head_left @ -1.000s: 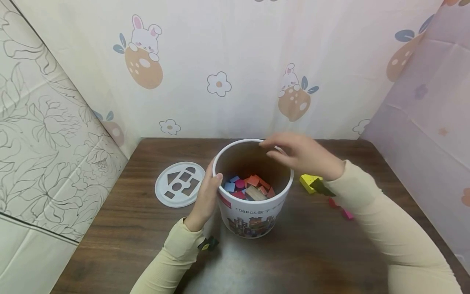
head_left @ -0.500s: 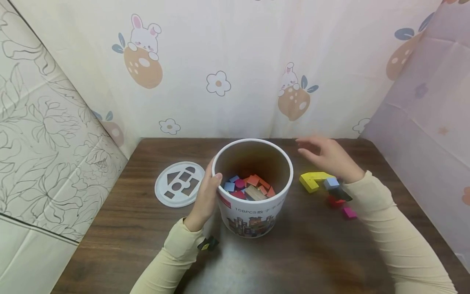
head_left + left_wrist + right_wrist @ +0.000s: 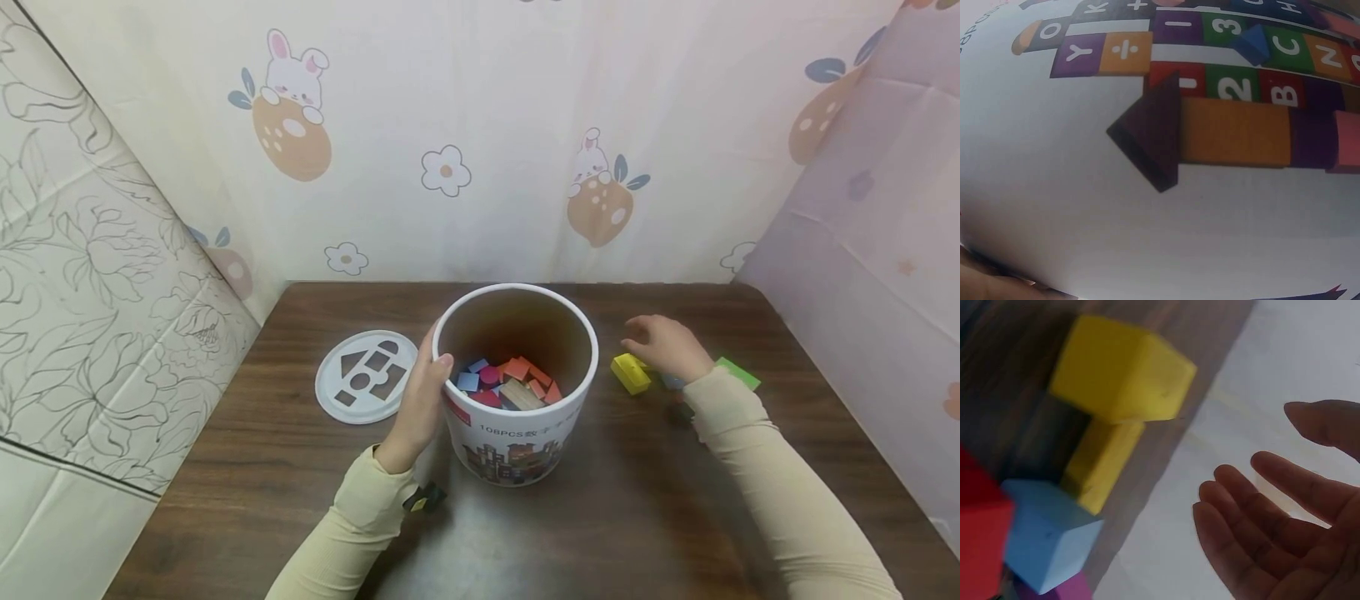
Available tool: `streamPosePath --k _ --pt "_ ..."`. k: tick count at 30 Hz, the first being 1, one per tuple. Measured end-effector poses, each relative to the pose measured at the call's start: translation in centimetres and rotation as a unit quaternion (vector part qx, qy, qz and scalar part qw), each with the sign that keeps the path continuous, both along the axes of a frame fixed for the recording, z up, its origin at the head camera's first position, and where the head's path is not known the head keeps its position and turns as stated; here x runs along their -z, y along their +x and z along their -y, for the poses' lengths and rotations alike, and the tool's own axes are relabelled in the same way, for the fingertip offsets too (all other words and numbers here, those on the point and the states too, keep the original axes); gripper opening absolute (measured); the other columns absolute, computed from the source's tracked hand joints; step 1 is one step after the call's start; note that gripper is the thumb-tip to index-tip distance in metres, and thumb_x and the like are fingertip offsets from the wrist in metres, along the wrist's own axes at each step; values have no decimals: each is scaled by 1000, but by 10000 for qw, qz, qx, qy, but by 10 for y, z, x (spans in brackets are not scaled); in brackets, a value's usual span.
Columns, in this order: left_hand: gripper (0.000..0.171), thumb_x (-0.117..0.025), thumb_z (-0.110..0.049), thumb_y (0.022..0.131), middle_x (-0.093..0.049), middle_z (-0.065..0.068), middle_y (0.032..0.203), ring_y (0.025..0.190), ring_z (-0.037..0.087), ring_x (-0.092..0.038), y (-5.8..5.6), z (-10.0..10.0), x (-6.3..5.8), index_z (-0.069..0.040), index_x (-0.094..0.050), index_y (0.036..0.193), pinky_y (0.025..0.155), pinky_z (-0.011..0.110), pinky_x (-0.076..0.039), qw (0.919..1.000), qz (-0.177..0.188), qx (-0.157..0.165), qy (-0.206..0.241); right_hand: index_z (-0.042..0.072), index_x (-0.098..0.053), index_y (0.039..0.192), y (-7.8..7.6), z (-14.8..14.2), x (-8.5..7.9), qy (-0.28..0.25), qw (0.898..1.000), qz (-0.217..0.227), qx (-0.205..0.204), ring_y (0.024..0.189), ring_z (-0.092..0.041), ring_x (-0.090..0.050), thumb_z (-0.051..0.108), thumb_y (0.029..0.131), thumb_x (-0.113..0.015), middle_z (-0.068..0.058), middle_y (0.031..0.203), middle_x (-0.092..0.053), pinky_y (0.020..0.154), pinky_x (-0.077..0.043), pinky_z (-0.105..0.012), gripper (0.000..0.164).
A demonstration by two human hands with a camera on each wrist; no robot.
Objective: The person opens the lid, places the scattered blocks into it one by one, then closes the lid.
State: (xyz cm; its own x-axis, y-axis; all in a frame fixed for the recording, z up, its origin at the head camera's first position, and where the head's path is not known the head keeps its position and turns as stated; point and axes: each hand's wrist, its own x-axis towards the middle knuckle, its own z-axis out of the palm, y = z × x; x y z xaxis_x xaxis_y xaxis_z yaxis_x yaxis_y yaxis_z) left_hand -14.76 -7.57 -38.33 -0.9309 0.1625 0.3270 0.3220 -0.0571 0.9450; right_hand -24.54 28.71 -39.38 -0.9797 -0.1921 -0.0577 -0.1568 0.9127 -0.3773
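Note:
A white bucket (image 3: 506, 446) stands on the table, with several coloured wooden blocks (image 3: 517, 369) at its bottom. My left hand (image 3: 420, 400) grips the bucket's left side, thumb near the rim. Printed letter blocks (image 3: 1235, 134) on the bucket wall fill the left wrist view. Just above the yellow blocks (image 3: 630, 373), right of the bucket, is my right hand (image 3: 667, 346). Its fingers are loosely bent and hold nothing in the right wrist view. That view shows a yellow block (image 3: 1119, 369) touching a thinner yellow one (image 3: 1100, 462), beside a light blue cube (image 3: 1050, 531).
A white lid (image 3: 367, 377) with shaped cut-outs lies left of the bucket. A green block (image 3: 738, 372) lies beyond my right wrist. A red block (image 3: 982, 537) and a purple one (image 3: 1072, 589) sit near the blue cube. Behind the table hangs a patterned curtain (image 3: 450, 100).
My right hand has moved right from above the bucket's rim, then down toward the yellow blocks. The green block now shows past the sleeve. My left hand and the bucket have stayed put.

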Motion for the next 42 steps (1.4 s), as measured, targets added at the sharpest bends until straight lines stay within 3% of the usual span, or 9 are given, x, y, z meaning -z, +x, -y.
streamPosePath --k 7,14,19,31,42 --pt "64 -41 -31 94 -30 8 155 142 37 -29 0 0 -1 -18 -23 154 114 63 -27 10000 -42 35 11 -9 -53 131 1 1 14 428 9982 405 -110 112 -49 -57 25 88 -65 -33 125 -59 95 -46 -64 55" --pt "63 -41 -32 94 -31 7 154 141 36 -29 1 0 -2 -19 -24 154 114 63 -28 10000 -40 10 2 -12 -59 120 -1 2 25 475 9980 181 -387 87 -36 -63 19 82 -69 -29 105 -66 83 -53 -57 50" --pt "63 -41 -32 94 -31 7 154 141 37 -29 1 0 -2 -20 -24 154 114 63 -28 10000 -23 31 21 -9 -62 117 0 4 27 467 9981 223 -327 84 -33 -63 20 82 -68 -24 101 -68 82 -54 -56 46" --pt "63 -41 -33 95 -31 8 155 142 38 -29 1 0 -2 -19 -23 154 115 63 -27 10000 -28 15 -26 -8 -62 117 5 6 28 378 9985 361 -178 84 -33 -61 17 82 -68 -25 104 -67 83 -53 -58 43" --pt "63 -40 -30 95 -29 9 156 142 37 -28 0 1 0 -18 -22 155 115 64 -26 10000 -51 68 26 -8 -63 119 7 3 11 459 9983 -155 -319 77 -28 -56 13 81 -63 -20 94 -66 67 -52 -43 43"
